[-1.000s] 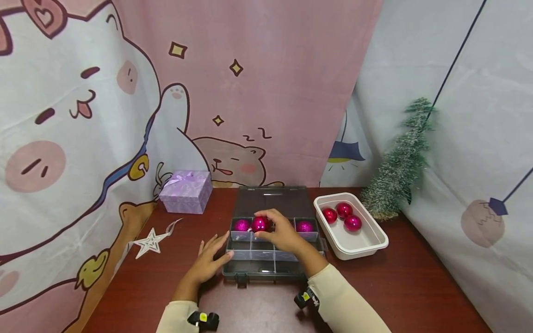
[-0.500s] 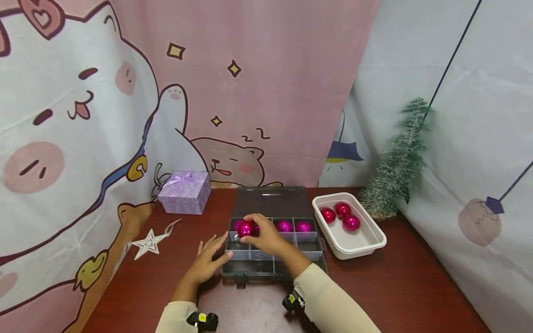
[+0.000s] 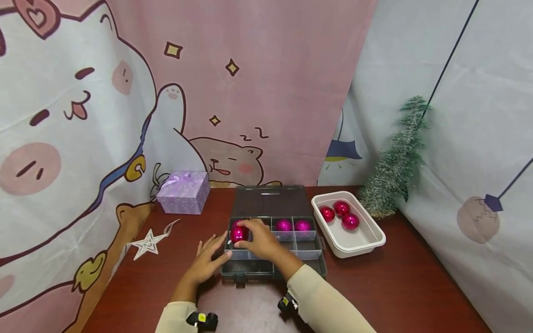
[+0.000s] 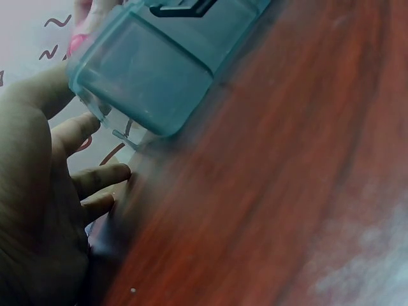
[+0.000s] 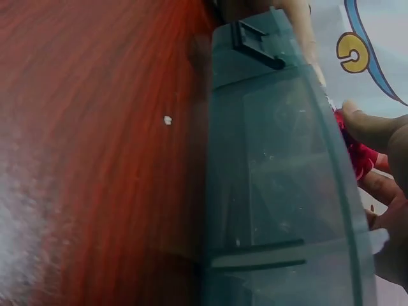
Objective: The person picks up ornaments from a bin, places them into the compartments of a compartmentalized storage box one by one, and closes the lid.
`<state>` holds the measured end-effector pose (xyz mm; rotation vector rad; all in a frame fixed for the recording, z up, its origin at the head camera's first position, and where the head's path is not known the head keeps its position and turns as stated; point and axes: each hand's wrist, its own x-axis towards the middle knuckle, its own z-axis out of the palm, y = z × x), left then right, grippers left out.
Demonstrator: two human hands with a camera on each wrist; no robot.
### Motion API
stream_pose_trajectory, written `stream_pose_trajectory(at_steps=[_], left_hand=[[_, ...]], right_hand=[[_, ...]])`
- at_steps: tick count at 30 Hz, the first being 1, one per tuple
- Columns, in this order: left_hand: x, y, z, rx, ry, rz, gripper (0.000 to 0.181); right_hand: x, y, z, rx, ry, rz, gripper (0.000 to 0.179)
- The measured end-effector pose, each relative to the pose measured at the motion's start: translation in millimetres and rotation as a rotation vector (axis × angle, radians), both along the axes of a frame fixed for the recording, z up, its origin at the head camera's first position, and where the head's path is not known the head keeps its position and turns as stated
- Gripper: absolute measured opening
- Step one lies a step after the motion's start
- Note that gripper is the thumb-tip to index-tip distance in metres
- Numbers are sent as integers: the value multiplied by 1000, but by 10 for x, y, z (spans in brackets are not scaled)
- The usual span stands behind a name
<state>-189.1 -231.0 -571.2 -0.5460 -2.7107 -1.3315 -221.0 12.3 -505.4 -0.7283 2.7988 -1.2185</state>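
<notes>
While the left hand (image 3: pixel 207 261) lies at the left edge of the compartment box (image 3: pixel 287 279) with its fingers extended and spread, the right hand (image 3: pixel 261 239) pinches 1 shiny magenta ball (image 3: pixel 238 234) between thumb and fingers. The left hand grips nothing; its thumb tip reaches the box rim. The held ball is positioned at the left end of the box, over the leftmost compartment of the middle row — whether it touches the compartment floor cannot be determined.

The lid (image 3: pixel 272 204) is swung back, away from the person. In the back row, 2 purple glitter balls (image 3: pixel 283 225) occupy separate compartments at the right end. Right of the box, a white tub (image 3: pixel 359 239) contains 3 shiny balls (image 3: pixel 350 221), grouped toward its far end. An artificial tree (image 3: pixel 393 171) stands beyond the tub — to its right. A lavender gift box (image 3: pixel 183 194) and a white star (image 3: pixel 147 243) are located on the table (image 3: pixel 250 307), left of the compartment box.
</notes>
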Motion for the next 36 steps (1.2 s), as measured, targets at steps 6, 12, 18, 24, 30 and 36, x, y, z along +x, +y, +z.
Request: stream_pose_trajectory(at_steps=[6, 12, 18, 24, 30, 36], left_hand=[[-39, -36, -173, 16, 89, -13, 69], [9, 6, -72, 32, 44, -2, 70], [26, 28, 23, -21, -41, 6, 72], [-2, 20, 5, -72, -70, 10, 72], [-17, 14, -11, -33, -19, 10, 72], [9, 0, -61, 24, 64, 6, 70]], right_hand=[[13, -3, -72, 74, 84, 54, 63], [34, 1, -87, 80, 76, 58, 61], [61, 22, -77, 87, 66, 55, 64], [72, 96, -58, 26, 56, 49, 63], [88, 266, -4, -64, 71, 40, 63], [96, 530, 127, -179, 112, -31, 58]])
